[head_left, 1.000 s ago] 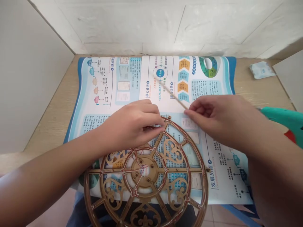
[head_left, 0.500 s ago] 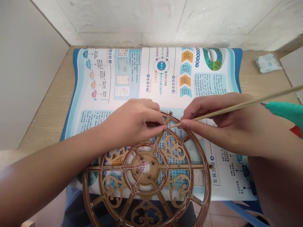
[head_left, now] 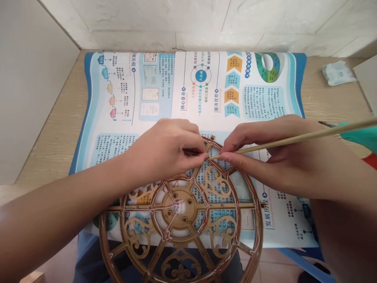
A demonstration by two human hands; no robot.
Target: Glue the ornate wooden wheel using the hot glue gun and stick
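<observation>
A round brown-gold openwork frame (head_left: 180, 208) with scrolls, spokes and thin red and white wires lies over the front part of a printed sheet. My left hand (head_left: 173, 147) pinches at the frame's upper rim; what its fingertips hold is too small to make out. My right hand (head_left: 259, 153) grips a thin wooden stick (head_left: 294, 138) between thumb and fingers. The stick's tip touches or nearly touches my left fingertips at the rim, and its far end reaches past the right edge.
The printed sheet (head_left: 153, 120) covers much of the wooden tabletop (head_left: 51, 118). A small white packet (head_left: 338, 73) lies at the back right. A green object (head_left: 361, 137) with a dark tip is beyond my right wrist. A pale wall (head_left: 159, 23) rises behind.
The stick's tip and my right hand have shifted slightly left toward my left fingertips. The view has moved a little, with the sheet higher in the picture.
</observation>
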